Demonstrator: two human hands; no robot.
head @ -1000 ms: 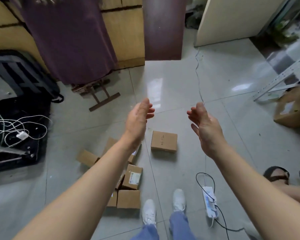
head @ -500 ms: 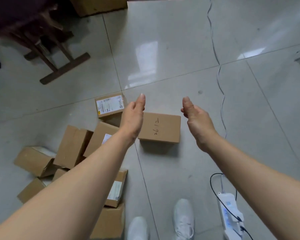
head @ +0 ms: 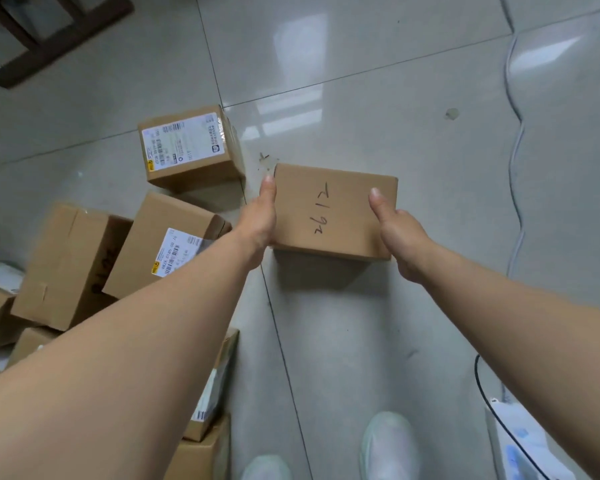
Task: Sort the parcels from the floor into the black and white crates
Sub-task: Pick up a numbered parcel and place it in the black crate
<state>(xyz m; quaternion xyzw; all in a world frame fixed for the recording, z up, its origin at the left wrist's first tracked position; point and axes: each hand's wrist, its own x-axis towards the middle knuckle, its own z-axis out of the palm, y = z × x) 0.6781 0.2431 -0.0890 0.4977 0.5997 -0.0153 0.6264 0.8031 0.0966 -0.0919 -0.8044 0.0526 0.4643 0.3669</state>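
Note:
A brown cardboard parcel (head: pixel 329 209) with handwriting on its top lies on the grey tiled floor. My left hand (head: pixel 258 220) holds its left side with the thumb along the top edge. My right hand (head: pixel 399 233) holds its right side with the thumb pressed on the top face. The fingers of both hands are hidden behind the parcel's sides. Several more parcels are piled to the left, among them a labelled one (head: pixel 187 150) and a tilted one (head: pixel 167 244). No black or white crate is in view.
A white cable (head: pixel 515 133) snakes along the floor on the right, and a power strip (head: pixel 520 445) lies at the bottom right. A dark wooden stand foot (head: pixel 49 46) sits at the top left. My white shoes (head: pixel 388 445) are below the parcel.
I have bent down closer to the floor. Both hands, which hovered apart above the handwritten parcel, have come down and closed on its two sides.

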